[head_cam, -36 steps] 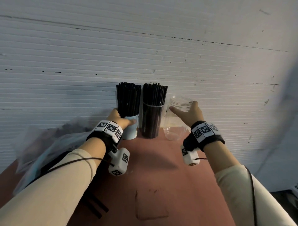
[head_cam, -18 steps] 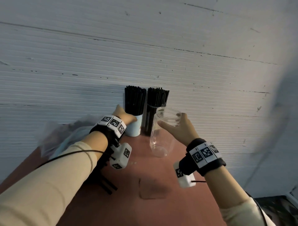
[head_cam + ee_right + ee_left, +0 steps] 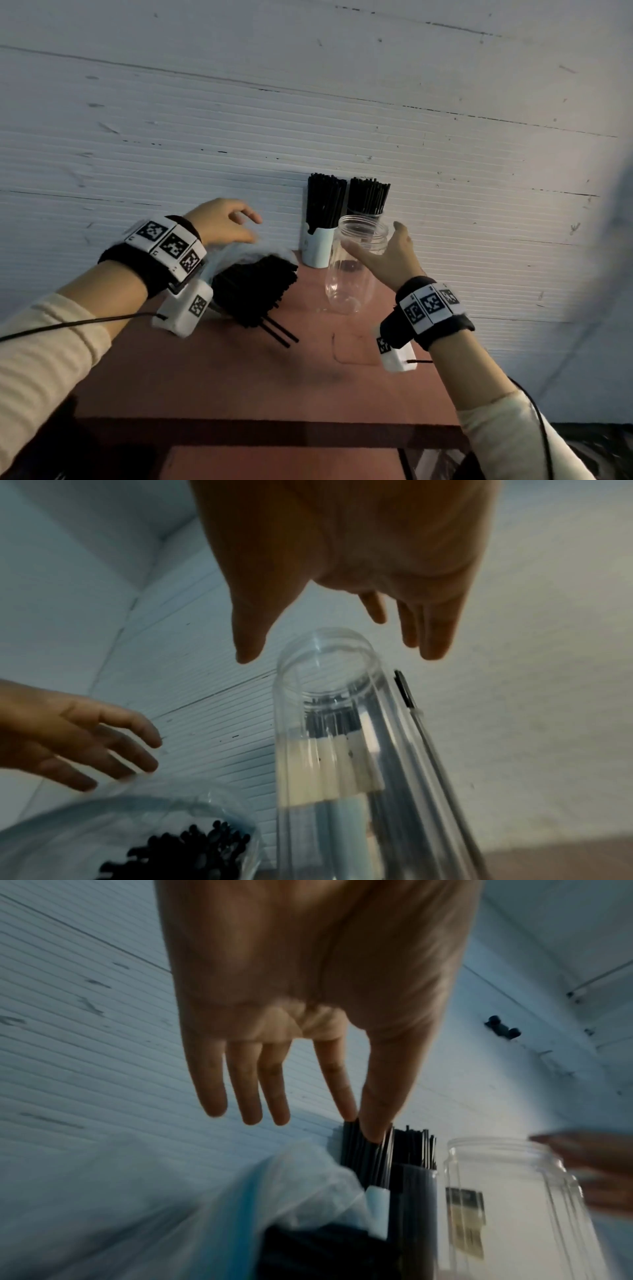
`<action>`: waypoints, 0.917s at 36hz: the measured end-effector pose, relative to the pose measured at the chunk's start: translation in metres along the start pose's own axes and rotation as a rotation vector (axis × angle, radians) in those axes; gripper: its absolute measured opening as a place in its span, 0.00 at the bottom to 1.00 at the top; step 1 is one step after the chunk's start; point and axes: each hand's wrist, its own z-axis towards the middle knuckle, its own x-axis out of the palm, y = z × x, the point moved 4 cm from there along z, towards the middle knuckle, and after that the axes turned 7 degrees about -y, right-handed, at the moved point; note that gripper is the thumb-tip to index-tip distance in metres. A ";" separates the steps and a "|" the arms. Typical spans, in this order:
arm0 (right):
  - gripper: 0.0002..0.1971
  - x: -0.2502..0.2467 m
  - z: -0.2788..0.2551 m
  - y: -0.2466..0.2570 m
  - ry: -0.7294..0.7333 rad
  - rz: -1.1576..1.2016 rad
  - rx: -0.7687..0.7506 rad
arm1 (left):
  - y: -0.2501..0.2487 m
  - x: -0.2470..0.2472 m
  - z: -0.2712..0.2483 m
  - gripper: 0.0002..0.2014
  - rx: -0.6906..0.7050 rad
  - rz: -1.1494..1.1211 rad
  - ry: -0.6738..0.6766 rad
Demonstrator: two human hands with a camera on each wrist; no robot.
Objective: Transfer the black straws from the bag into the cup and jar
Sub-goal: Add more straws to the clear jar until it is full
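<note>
Head view: empty clear jar (image 3: 356, 265) stands upright on the red tabletop (image 3: 239, 370), just in front of a white cup (image 3: 318, 248) and a second jar (image 3: 368, 198), both packed with black straws. Right hand (image 3: 387, 258) is beside the empty jar, fingers relaxed and spread, holding nothing. Left hand (image 3: 222, 222) hovers over the clear bag (image 3: 246, 251), fingers loosely extended, empty. Straw bundle (image 3: 255, 291) lies in the bag mouth; two straws poke out onto the tabletop.

Left wrist view: palm open, fingers straight, no grip. Bag, filled containers and empty jar below. Jar carries a dark and yellow label (image 3: 466, 1218); text too blurred to read.

Right wrist view: thumb and fingers wide apart above the jar rim, not touching.

Next step, my read: steady the jar with the right hand, pinch a modest bunch with the left, ends aligned, and drop it in vertically. Too large a bunch risks snagging the rim or tipping the jar.

No brand legible anywhere.
</note>
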 end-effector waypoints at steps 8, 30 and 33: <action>0.31 -0.004 -0.034 0.041 -0.259 -0.157 -0.518 | 0.032 0.006 -0.035 0.20 0.029 0.059 0.233; 0.05 0.130 -0.076 0.077 0.723 -0.501 -0.558 | 0.055 0.013 -0.042 0.29 0.031 0.137 0.026; 0.08 0.137 -0.070 0.087 0.638 -0.380 -0.608 | 0.059 0.010 -0.038 0.28 0.063 0.085 0.031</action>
